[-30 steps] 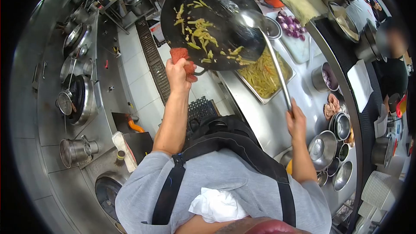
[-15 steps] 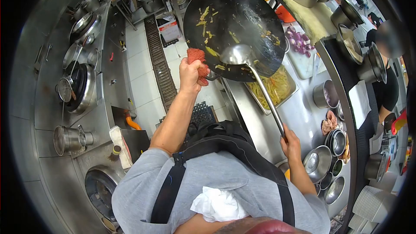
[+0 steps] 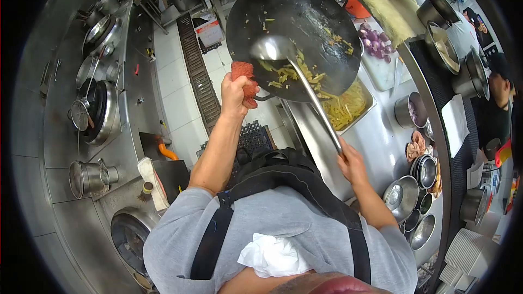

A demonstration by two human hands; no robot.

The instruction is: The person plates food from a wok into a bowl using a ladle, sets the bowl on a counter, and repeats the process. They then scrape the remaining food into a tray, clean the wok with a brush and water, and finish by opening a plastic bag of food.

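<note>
My left hand is closed over a folded red cloth at the handle of a large black wok. The wok is tilted, with its lower edge over a rectangular metal tray. In my right hand is the long handle of a metal ladle, its bowl inside the wok on the left side. Yellow-green cooked strips gather at the wok's lower edge, and small bits cling to its surface. More strips lie in the tray. Some steam hangs over the wok.
Purple onions lie on a white cutting board beside a knife. Along the right counter are a metal pot and several bowls. A shelf carries pans. A burner range stands left. A co-worker is far right.
The ladle's bowl has moved left and up across the wok, and my right hand has shifted up and left. Strips from the wok's upper left now sit near its lower edge.
</note>
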